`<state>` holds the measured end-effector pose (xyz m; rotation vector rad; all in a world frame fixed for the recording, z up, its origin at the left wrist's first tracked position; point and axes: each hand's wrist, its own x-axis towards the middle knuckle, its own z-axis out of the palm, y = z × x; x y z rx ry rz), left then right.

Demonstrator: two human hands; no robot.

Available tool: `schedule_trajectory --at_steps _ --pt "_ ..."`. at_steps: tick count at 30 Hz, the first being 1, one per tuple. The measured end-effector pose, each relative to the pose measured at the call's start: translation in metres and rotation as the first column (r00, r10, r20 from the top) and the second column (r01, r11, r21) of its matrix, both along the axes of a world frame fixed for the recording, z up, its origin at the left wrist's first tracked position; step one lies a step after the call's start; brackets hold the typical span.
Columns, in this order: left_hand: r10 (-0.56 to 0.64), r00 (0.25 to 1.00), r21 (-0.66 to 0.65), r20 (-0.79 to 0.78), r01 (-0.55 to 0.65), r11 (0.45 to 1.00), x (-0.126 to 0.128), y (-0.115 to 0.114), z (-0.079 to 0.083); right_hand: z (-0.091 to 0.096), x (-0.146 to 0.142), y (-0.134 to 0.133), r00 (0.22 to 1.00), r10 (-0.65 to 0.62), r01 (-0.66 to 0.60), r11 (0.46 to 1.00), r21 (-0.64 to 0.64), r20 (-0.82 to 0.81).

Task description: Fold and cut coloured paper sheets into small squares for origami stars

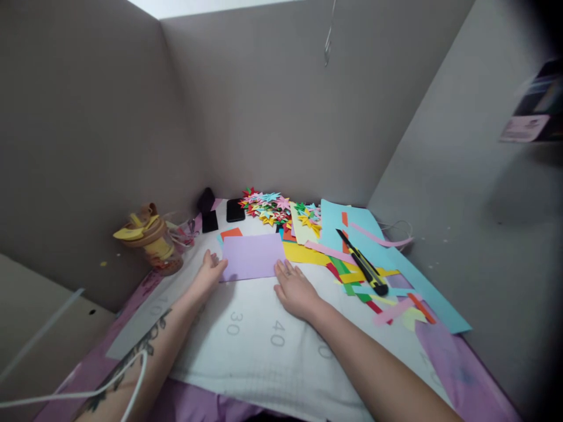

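Observation:
A lilac sheet of paper (253, 256) lies crosswise in front of me on the white, number-printed cloth (250, 357). My left hand (211, 272) is at its left edge, with the thumb stretched toward the paper and the fingers apart from it. At the lower right corner rests my right hand (297, 289), palm down, fingers extended and the fingertips touching the sheet. Neither hand is closed around anything. Just behind the lilac sheet, an orange piece of paper (231, 232) and a yellow sheet (303, 254) stick out.
Folded paper stars (272, 206) are heaped at the back. To the right, a yellow-black utility knife (364, 264) lies over coloured paper strips (352, 276) and light blue sheets (413, 272). A lidded cup (160, 249) stands left, a black phone (236, 210) behind. Grey panels (272, 105) enclose the table.

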<state>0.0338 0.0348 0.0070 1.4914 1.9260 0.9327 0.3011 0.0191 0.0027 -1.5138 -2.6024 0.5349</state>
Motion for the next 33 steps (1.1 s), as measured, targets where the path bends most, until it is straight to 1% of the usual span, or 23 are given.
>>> schedule_trajectory --at_steps 3,6,9,12,16,18,21,23,25,27,29,31,33 --pt "0.031 0.99 -0.153 0.134 -0.01 0.988 -0.007 0.01 0.015 -0.001 0.002 0.001 1.0 -0.01 0.01 1.0 -0.004 -0.021" --pt "0.023 0.977 -0.29 0.212 0.041 0.956 -0.016 0.014 0.026 -0.002 0.005 0.003 0.999 -0.005 0.004 1.0 -0.01 -0.041" --pt "0.008 0.97 -0.375 0.243 0.086 0.923 -0.022 0.016 0.029 -0.003 0.007 0.004 0.998 0.002 -0.002 1.0 -0.007 -0.058" --pt "0.012 0.972 -0.425 0.234 0.091 0.901 -0.026 0.017 0.027 -0.004 0.007 0.004 0.998 0.002 -0.003 1.0 -0.003 -0.068" --pt "-0.001 0.98 -0.434 0.2 0.09 0.896 -0.027 0.016 0.026 -0.005 0.008 0.005 0.997 -0.001 0.0 1.0 -0.002 -0.076" --pt "-0.025 0.983 -0.404 0.181 0.097 0.91 -0.023 0.014 0.026 -0.005 0.008 0.005 0.997 -0.001 0.0 1.0 -0.005 -0.076" --pt "-0.049 0.988 -0.324 0.146 0.094 0.941 -0.014 0.013 0.026 -0.005 0.008 0.005 0.997 0.0 -0.001 1.0 -0.004 -0.077" --pt "-0.03 0.992 -0.273 0.126 0.064 0.96 -0.008 0.014 0.026 -0.004 0.008 0.005 0.997 0.002 -0.003 1.0 -0.006 -0.081" --pt "0.013 0.992 -0.252 0.125 0.019 0.967 -0.004 0.017 0.027 -0.004 0.008 0.005 0.996 0.003 -0.003 1.0 -0.005 -0.085" --pt "0.055 0.988 -0.275 0.141 -0.014 0.961 -0.003 0.023 0.028 -0.003 0.008 0.004 0.996 0.0 0.0 1.0 -0.004 -0.085" --pt "0.074 0.984 -0.321 0.162 -0.019 0.947 -0.003 0.027 0.031 -0.003 0.008 0.004 0.997 -0.003 0.003 1.0 -0.002 -0.082" --pt "0.066 0.98 -0.35 0.187 0.003 0.937 -0.005 0.028 0.035 -0.003 0.008 0.005 0.997 -0.001 0.0 1.0 -0.004 -0.077" --pt "0.033 0.975 -0.352 0.218 0.047 0.935 -0.006 0.024 0.037 -0.003 0.008 0.005 0.997 0.001 -0.001 1.0 -0.01 -0.075"
